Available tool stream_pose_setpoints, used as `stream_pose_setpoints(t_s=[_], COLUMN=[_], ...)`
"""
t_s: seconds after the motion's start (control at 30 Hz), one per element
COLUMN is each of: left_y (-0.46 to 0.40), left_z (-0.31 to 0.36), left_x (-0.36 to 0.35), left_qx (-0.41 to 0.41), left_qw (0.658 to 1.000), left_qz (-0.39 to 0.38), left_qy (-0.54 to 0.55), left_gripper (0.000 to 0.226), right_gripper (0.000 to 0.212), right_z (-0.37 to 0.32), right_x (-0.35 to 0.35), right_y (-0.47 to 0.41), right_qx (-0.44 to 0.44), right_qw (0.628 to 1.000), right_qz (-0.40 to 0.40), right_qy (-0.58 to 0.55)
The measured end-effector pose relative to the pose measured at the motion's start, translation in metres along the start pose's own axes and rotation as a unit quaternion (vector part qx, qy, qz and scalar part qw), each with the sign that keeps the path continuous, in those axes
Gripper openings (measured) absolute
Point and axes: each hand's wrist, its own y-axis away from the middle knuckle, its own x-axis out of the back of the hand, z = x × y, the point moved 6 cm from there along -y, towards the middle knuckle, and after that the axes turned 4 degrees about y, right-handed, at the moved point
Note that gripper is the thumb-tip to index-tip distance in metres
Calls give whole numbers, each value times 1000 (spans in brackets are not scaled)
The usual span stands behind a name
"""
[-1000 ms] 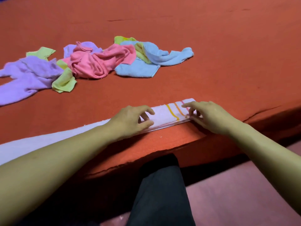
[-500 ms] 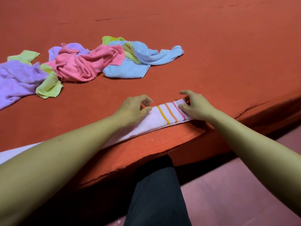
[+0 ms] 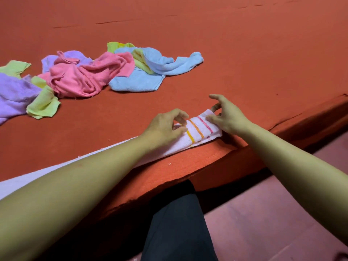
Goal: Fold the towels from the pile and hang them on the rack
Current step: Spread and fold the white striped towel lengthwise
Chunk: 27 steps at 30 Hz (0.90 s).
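1. At the near edge of the orange table [image 3: 244, 53], a white towel [image 3: 199, 132] is lying folded into a long narrow strip, striped end to the right.
2. Left hand [image 3: 163, 127] is curling its fingertips onto the strip just left of the stripes, pinching the fabric.
3. Right hand [image 3: 227, 117] is gripping the striped end, thumb on top and fingers spread, one fingertip tucked behind the end.
4. Pile [image 3: 90, 76] of pink, blue, green and purple towels is sitting well apart, further back, all unfolded.
5. Rack is not showing, so nothing can be counted as hung.
6. Judging: first towel mid-fold, early in the task, most of it left.
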Motion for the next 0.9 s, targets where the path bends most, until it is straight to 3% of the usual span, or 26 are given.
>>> stream_pose_setpoints(t_s=[0.17, 0.3, 0.37, 0.6, 0.67, 0.77, 0.83, 0.9], left_y=[-2, -8, -11, -7, -1, 8, 14, 20], left_z=[3, 16, 21, 34, 36, 39, 42, 43], left_x=[-18, -19, -22, -40, -42, -36, -27, -13], left_qx=[26, 43, 53, 96, 82, 43, 16, 12], left_qw=[1000, 996, 990, 976, 973, 984, 988, 977], left_qz=[2, 42, 53, 24, 24, 42, 90, 170], left_qy=[-3, 70, 119, 194, 217, 167, 127, 130], left_gripper=[29, 25, 25, 42, 63, 100, 103, 85], right_gripper=[74, 78, 77, 68, 58, 45, 47, 56], right_z=[10, 12, 9, -6, -16, -31, -44, -58], right_x=[-5, -3, -3, -6, -5, -2, -1, -2], right_y=[8, 11, 14, 20, 20, 19, 17, 14], right_qx=[-55, -101, -118, -192, -201, -191, -165, -114], right_qw=[998, 991, 980, 870, 835, 792, 804, 856], right_qz=[-25, -48, -47, -57, -59, -61, -83, -101], right_qy=[-29, -77, -153, -451, -509, -577, -565, -493])
